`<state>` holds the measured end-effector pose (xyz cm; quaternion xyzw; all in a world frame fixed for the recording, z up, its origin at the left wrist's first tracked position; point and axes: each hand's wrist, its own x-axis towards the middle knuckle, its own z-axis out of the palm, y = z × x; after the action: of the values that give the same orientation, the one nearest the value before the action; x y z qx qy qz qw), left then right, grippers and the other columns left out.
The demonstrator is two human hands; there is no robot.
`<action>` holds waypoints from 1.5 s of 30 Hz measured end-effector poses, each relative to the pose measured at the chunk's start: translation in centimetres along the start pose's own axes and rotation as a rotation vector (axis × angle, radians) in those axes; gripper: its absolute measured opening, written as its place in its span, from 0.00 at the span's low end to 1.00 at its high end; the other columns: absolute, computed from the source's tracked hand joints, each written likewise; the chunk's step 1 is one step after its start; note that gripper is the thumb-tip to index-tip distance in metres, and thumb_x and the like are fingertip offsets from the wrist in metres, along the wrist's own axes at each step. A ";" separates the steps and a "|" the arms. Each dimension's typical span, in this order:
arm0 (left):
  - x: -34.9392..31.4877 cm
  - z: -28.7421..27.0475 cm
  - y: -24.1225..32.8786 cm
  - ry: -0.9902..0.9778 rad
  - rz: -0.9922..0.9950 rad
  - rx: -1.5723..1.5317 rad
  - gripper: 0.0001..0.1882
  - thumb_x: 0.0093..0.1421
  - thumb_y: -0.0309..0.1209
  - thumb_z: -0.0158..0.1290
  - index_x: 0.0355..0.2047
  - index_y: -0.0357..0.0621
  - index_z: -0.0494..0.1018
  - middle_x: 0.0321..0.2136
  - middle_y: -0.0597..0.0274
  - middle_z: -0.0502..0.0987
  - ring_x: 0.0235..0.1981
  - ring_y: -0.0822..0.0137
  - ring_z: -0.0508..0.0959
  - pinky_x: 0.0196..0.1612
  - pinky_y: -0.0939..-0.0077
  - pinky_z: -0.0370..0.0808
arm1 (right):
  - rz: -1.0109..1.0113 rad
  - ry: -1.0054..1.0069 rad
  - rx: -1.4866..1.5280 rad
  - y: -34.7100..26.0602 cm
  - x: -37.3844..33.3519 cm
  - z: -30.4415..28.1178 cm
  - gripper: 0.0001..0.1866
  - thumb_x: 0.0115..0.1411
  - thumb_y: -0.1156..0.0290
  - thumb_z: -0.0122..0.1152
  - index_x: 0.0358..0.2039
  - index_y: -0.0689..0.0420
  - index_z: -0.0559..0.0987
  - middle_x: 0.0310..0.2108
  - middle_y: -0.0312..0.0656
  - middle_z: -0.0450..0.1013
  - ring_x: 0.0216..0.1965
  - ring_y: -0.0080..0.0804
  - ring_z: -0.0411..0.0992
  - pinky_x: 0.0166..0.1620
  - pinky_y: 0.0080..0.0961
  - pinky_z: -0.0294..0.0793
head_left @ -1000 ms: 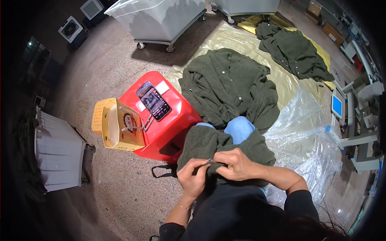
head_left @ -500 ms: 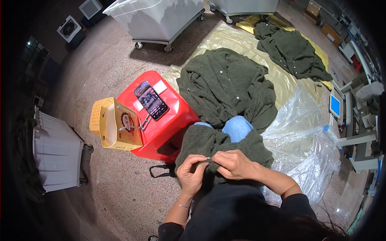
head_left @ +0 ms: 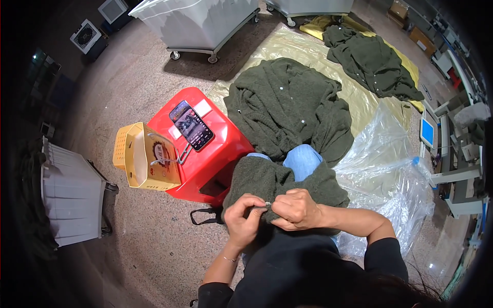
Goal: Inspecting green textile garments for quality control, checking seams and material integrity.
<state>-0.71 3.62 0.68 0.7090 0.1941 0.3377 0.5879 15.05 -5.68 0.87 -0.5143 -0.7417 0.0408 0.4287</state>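
Note:
Across my lap lies a dark green fleecy garment (head_left: 254, 179), over blue jeans that show at the knee. My left hand (head_left: 243, 218) pinches its edge between thumb and fingers. Close beside it, my right hand (head_left: 297, 209) is closed on the same edge, fingers curled. A small whitish bit shows on the fabric between the two hands; it is too small to name. Beyond my knees a larger heap of the same green fabric (head_left: 287, 105) with a few white dots spreads over the floor sheet.
On my left a red stool (head_left: 213, 167) carries a phone (head_left: 191, 125) and scissors-like metal snips (head_left: 184, 154); a yellow paper bag (head_left: 154, 177) hangs beside it. Grey wheeled bins (head_left: 197, 25) stand ahead, another (head_left: 72, 200) at far left. Clear plastic (head_left: 385, 190) and more green garments (head_left: 372, 64) lie right.
Both hands stay on the garment's edge. My right elbow has moved slightly outward and up, and the whitish bit between my fingers shows more.

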 end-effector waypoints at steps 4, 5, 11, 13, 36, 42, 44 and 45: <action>-2.4 2.5 0.0 0.286 0.099 0.099 0.04 0.55 0.16 0.54 0.29 0.36 0.72 0.27 0.59 0.76 0.30 0.69 0.74 0.36 0.79 0.71 | 0.075 0.132 -0.014 -0.9 -1.4 1.5 0.18 0.35 0.67 0.69 0.19 0.55 0.66 0.16 0.39 0.61 0.15 0.37 0.64 0.20 0.30 0.63; -2.8 2.6 -0.1 0.290 0.090 0.081 0.04 0.56 0.16 0.54 0.30 0.36 0.72 0.27 0.58 0.75 0.30 0.69 0.74 0.36 0.79 0.71 | 0.097 0.141 0.031 -1.0 -1.8 1.8 0.15 0.36 0.70 0.67 0.19 0.57 0.67 0.16 0.40 0.62 0.15 0.39 0.64 0.21 0.32 0.64; -1.1 -0.3 -0.8 0.034 0.072 0.079 0.05 0.53 0.15 0.55 0.29 0.36 0.72 0.26 0.58 0.75 0.27 0.69 0.74 0.32 0.79 0.70 | 0.248 -0.013 0.219 0.1 -1.2 0.8 0.11 0.42 0.79 0.57 0.28 0.62 0.70 0.22 0.45 0.66 0.21 0.46 0.69 0.24 0.37 0.69; -0.6 -1.2 -0.9 -0.049 0.088 0.084 0.05 0.53 0.15 0.55 0.29 0.36 0.72 0.25 0.58 0.75 0.27 0.69 0.74 0.32 0.78 0.71 | 0.207 -0.176 0.150 0.0 -1.0 -0.4 0.13 0.42 0.79 0.56 0.33 0.61 0.71 0.26 0.43 0.68 0.22 0.43 0.70 0.25 0.34 0.70; -1.8 1.3 -1.2 0.205 0.112 0.160 0.08 0.51 0.15 0.58 0.30 0.36 0.73 0.29 0.56 0.77 0.30 0.65 0.76 0.35 0.76 0.72 | 0.193 0.106 -0.056 -0.2 -2.3 2.1 0.23 0.37 0.82 0.57 0.39 0.64 0.74 0.24 0.42 0.69 0.21 0.39 0.69 0.25 0.30 0.68; -1.3 0.4 -0.4 0.142 -0.004 0.063 0.06 0.50 0.14 0.57 0.27 0.36 0.73 0.29 0.59 0.76 0.32 0.68 0.74 0.38 0.77 0.71 | 0.219 0.001 -0.029 -0.4 -2.0 1.1 0.21 0.38 0.81 0.58 0.38 0.62 0.73 0.25 0.41 0.69 0.22 0.39 0.70 0.25 0.30 0.69; -0.9 -0.4 -0.4 0.035 0.040 0.107 0.06 0.50 0.14 0.57 0.27 0.36 0.73 0.28 0.59 0.76 0.31 0.68 0.75 0.36 0.77 0.71 | 0.216 -0.029 -0.018 -0.5 -1.3 0.3 0.19 0.39 0.80 0.59 0.37 0.62 0.73 0.24 0.41 0.68 0.21 0.38 0.69 0.24 0.30 0.68; -0.5 -0.7 -0.2 0.017 0.091 0.139 0.06 0.50 0.13 0.56 0.27 0.36 0.74 0.27 0.58 0.77 0.29 0.67 0.76 0.33 0.77 0.73 | 0.164 -0.088 -0.018 -0.4 -0.9 -0.1 0.16 0.41 0.78 0.60 0.33 0.60 0.71 0.23 0.41 0.65 0.21 0.38 0.69 0.24 0.30 0.69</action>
<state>-1.52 3.82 0.41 0.7532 0.1898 0.3559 0.5196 14.91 -6.58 0.58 -0.5747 -0.7156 0.0916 0.3864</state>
